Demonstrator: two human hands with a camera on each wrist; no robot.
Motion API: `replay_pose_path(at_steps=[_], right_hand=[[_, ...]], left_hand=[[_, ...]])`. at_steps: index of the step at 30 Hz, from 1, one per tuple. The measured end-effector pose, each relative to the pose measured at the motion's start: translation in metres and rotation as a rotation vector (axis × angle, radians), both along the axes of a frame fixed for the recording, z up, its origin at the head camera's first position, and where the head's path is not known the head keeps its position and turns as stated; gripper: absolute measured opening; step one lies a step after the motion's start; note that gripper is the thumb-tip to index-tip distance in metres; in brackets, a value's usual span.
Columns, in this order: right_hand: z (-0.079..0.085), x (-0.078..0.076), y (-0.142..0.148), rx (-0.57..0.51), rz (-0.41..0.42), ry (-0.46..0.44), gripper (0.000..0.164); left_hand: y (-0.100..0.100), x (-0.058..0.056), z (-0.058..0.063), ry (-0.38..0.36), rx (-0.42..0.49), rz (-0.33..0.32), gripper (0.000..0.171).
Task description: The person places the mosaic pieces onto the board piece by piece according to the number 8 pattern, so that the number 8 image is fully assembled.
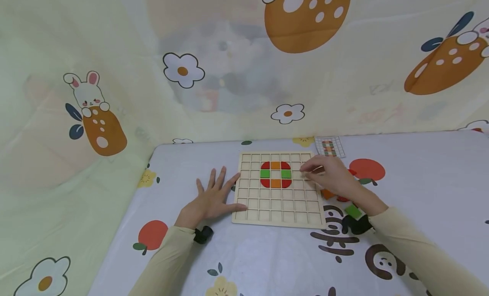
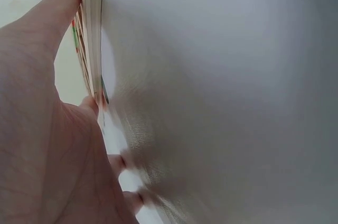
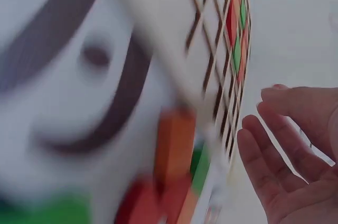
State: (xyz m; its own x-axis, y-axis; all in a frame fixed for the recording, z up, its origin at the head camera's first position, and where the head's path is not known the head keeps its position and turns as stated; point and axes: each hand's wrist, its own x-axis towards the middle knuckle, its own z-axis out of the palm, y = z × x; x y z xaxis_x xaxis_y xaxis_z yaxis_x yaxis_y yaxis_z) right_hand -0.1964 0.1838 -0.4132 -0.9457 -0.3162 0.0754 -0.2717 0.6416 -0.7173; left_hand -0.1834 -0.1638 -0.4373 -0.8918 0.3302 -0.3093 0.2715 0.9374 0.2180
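A wooden grid board (image 1: pixel 280 207) lies on the table. In its upper middle, red rounded corner tiles (image 1: pixel 265 183), orange square tiles (image 1: pixel 275 183) and green square tiles (image 1: pixel 286 173) form a ring around a bare cell. My left hand (image 1: pixel 210 200) is spread flat at the board's left side, thumb and index finger touching its edge. Over the board's right part hovers my right hand (image 1: pixel 334 177), fingers loosely bent. The right wrist view shows nothing held between its fingers (image 3: pixel 264 155).
Loose tiles lie right of the board, among them an orange one (image 1: pixel 327 194) and a green one (image 1: pixel 353 211), partly hidden by my right arm. A printed pattern card (image 1: pixel 336 144) rests behind the board's right corner. A patterned cloth wall (image 1: pixel 229 130) rises at the back.
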Motion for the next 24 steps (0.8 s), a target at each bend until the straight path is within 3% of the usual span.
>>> replay_pose_path(at_steps=[6, 12, 24], right_hand=[[0.001, 0.003, 0.039, 0.1, -0.056, -0.079, 0.023], [-0.004, 0.005, 0.057, 0.175, -0.042, -0.048, 0.025], [-0.009, -0.001, 0.077, 0.154, 0.013, -0.077, 0.023]], left_hand=[[0.0, 0.001, 0.001, -0.003, 0.007, -0.002, 0.102], [-0.001, 0.0, -0.001, -0.001, -0.002, -0.002, 0.102], [-0.002, -0.001, -0.002, -0.008, 0.01, 0.003, 0.102]])
